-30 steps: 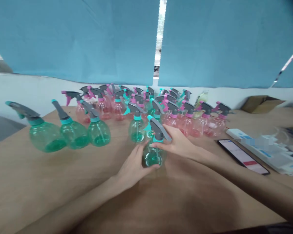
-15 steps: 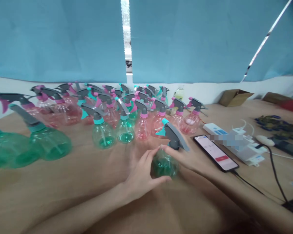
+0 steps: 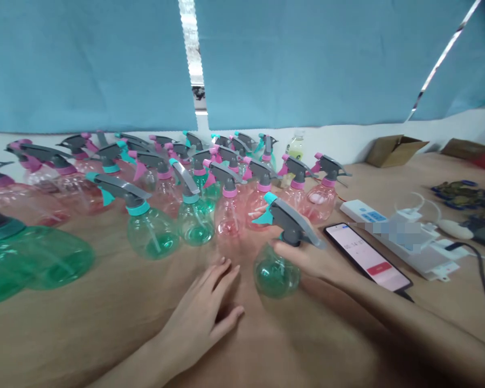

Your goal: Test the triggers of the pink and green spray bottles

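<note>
A green spray bottle (image 3: 277, 272) with a grey and teal trigger head stands upright in front of me. My right hand (image 3: 297, 252) grips it around the neck, thumb on the near side and fingers partly hidden behind. To its left, my left hand (image 3: 208, 302) hovers over or rests on the table, fingers apart and nothing in it. Just beyond are a green spray bottle (image 3: 196, 221) and a pink spray bottle (image 3: 228, 215), both upright. Another green bottle (image 3: 151, 234) stands further left.
Several pink and green spray bottles fill the back and left of the wooden table (image 3: 117, 323). On the right lie a phone (image 3: 367, 256) with a lit screen, a white power strip (image 3: 404, 237) with cables, and an open cardboard box (image 3: 394, 151). Blue curtains hang behind.
My left hand has come away from the green spray bottle, moving left and down toward the table. My right hand stays on the bottle's neck. The view has shifted slightly.
</note>
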A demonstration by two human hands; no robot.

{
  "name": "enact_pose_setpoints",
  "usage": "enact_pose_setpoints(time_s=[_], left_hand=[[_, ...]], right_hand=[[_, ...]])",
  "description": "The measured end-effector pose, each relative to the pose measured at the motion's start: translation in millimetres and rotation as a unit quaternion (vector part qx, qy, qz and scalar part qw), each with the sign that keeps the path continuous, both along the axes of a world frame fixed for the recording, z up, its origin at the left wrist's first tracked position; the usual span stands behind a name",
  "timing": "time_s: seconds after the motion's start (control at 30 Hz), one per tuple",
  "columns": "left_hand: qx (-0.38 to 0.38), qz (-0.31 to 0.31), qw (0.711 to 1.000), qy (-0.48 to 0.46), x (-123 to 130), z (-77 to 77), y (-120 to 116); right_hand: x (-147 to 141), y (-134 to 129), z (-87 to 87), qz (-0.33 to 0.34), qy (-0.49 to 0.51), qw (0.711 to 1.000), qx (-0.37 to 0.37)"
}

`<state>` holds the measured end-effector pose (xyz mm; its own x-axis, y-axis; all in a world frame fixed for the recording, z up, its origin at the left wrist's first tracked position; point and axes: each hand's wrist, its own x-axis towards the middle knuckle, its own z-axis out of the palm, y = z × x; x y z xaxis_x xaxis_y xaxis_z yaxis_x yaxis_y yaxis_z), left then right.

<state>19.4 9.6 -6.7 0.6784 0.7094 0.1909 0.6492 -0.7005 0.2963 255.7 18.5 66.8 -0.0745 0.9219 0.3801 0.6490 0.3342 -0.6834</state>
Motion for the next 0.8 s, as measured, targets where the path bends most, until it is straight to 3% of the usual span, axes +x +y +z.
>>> enact_pose_setpoints(time_s=[0.3, 0.5, 0.67, 0.8], left_hand=[[0.048, 0.037, 0.998, 0.026, 0.7, -4.8, -1.1], [0.063, 0.048, 0.995, 0.054, 2.7, -2.4, -4.2], [0.068, 0.043, 0.994, 0.07, 2.9, 0.0, -4.2], [0.075, 0.037, 0.994, 0.074, 2.1, -1.3, -3.1]], right_hand=[[-22.7, 10.7, 18.1, 0.061, 0.049, 0.997, -0.018], [-27.9, 11.8, 19.5, 0.115, 0.068, 0.989, 0.058], [-25.4, 13.2, 18.6, 0.092, 0.062, 0.994, -0.012], [-24.3, 16.1, 12.8, 0.12, 0.101, 0.988, -0.01]])
